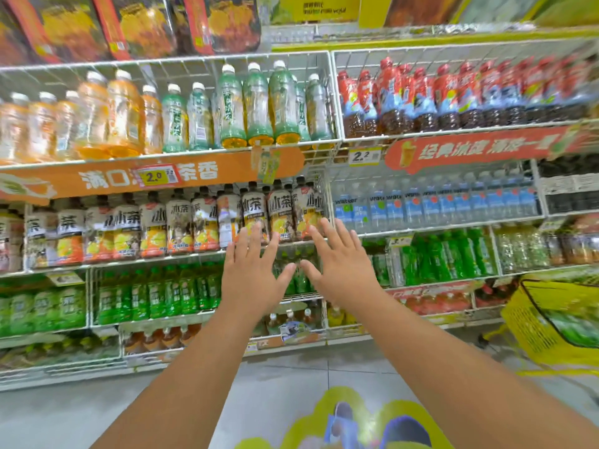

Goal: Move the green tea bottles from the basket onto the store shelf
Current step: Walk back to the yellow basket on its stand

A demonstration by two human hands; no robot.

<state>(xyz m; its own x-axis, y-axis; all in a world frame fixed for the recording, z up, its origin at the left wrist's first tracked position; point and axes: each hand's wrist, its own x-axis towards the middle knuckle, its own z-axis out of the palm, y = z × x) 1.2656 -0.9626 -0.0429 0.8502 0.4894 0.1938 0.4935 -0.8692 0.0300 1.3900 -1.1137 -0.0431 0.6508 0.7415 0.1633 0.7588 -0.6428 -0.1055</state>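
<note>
Both hands are empty: the left hand [251,270] and right hand [340,267] are held out side by side toward the store shelf [207,257] with fingers spread and released, holding nothing. This looks like the gap between placements, with another bottle to fetch. The green tea bottles [573,325] lie blurred in the yellow basket [531,322], low at the right and well apart from both hands. The next move likely calls for a reach down and right over the basket rim. Open floor lies between; the shelf rows look tightly packed behind white wire rails.
</note>
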